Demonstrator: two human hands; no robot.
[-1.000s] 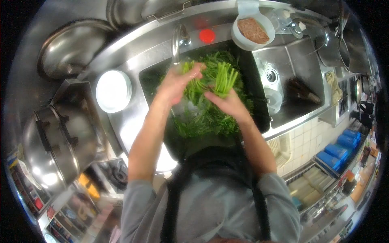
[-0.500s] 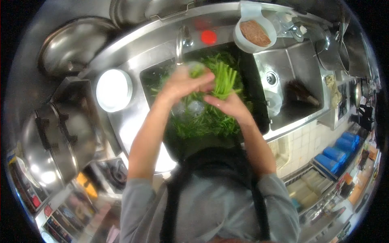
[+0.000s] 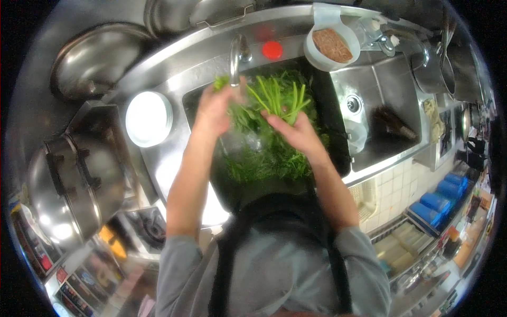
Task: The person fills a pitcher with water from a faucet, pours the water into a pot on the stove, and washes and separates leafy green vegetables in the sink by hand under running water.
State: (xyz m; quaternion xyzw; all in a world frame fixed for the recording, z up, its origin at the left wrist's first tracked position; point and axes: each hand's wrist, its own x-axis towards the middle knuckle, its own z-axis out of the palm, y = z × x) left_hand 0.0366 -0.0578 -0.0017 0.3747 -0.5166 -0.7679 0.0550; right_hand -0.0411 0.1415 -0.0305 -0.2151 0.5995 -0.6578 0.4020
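Note:
My right hand point(image 3: 297, 131) is closed round a bunch of leafy greens point(image 3: 277, 95), whose cut pale-green stems fan out upward past the fingers. My left hand point(image 3: 214, 111), smeared a little by motion, is beside the tap point(image 3: 235, 61) at the left of the basin. It is closed on a smaller bunch of leafy greens point(image 3: 221, 82); stem ends poke out above it. Under both hands, many loose greens point(image 3: 269, 164) float in water in the dark sink basin point(image 3: 335, 111).
Left of the basin stands a stack of white plates point(image 3: 149, 119). A red round lid point(image 3: 272, 50) sits behind the tap. At the back right is a white strainer point(image 3: 317, 56) with brown contents, above a second steel sink point(image 3: 388, 79) holding a brown brush-like thing point(image 3: 395, 121).
My left hand has moved left, away from my right hand, taking some greens to beside the tap. The stems in my right hand have spread apart.

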